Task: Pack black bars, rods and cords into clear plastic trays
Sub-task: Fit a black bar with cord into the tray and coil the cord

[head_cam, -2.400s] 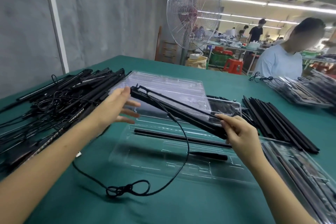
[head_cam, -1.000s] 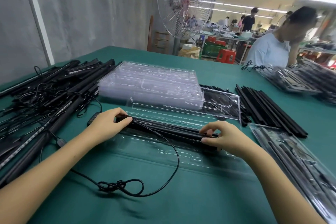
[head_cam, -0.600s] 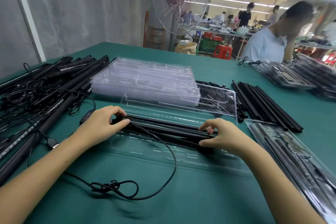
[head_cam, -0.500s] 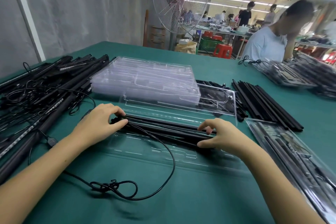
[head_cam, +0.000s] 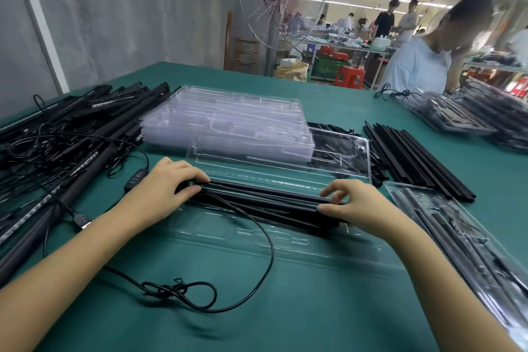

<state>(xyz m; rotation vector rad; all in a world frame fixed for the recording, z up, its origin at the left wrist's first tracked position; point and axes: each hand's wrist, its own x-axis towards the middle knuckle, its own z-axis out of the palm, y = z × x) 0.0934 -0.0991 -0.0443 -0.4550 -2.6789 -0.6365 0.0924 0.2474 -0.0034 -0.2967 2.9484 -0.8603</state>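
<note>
Your bars (head_cam: pixel 265 203) are slim, straight and matte black, lying together in the clear tray (head_cam: pixel 257 237) at mid-frame. Their long axis runs left to right, dipping slightly toward the right. Your left hand (head_cam: pixel 163 188) grips their left end and your right hand (head_cam: pixel 354 207) pinches the right end.

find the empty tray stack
Head view, centre: the empty tray stack lies on the green table, between the bar pile at left and loose rods at right.

Bare green table (head_cam: pixel 328 308) before tray (head_cam: pixel 285 240)
</note>
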